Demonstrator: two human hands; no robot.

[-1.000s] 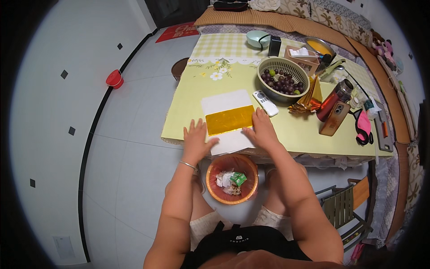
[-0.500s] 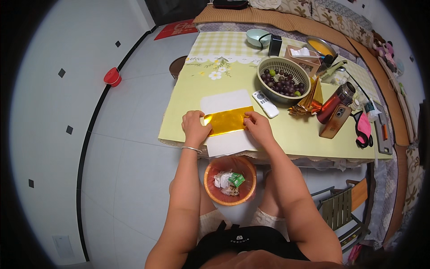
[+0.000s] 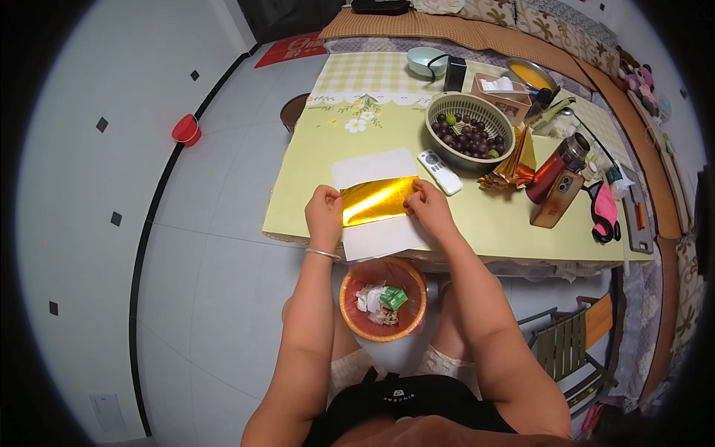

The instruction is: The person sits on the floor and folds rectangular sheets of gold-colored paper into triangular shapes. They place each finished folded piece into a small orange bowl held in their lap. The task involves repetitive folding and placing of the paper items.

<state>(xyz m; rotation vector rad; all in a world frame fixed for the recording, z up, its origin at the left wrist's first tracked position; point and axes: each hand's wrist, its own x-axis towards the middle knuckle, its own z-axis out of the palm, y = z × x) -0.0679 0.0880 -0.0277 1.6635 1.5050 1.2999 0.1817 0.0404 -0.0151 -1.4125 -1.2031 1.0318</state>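
Note:
A shiny gold foil sheet (image 3: 378, 201) lies across a white paper sheet (image 3: 376, 165) at the near edge of the table. My left hand (image 3: 325, 216) pinches the foil's left end between thumb and fingers. At its right end my right hand (image 3: 430, 206) grips the foil the same way, fingers curled over the edge. Between the two hands the foil is stretched fairly flat, with a bright band of reflection. White paper shows beyond and in front of it. Just past my right hand rests a white remote control (image 3: 440, 172).
Further right stand a basket of grapes (image 3: 471, 160), folded gold foil (image 3: 514, 165), a red thermos (image 3: 553, 171), a phone (image 3: 557, 200) and a pink and black eye mask (image 3: 605, 214). An orange-rimmed waste bin (image 3: 347, 316) stands between my knees, below the table edge.
My left hand has turned slightly and its fingers are drawn together on the foil's left end. The foil's reflection has shifted into a broad diagonal band. My right hand stays nearly in place.

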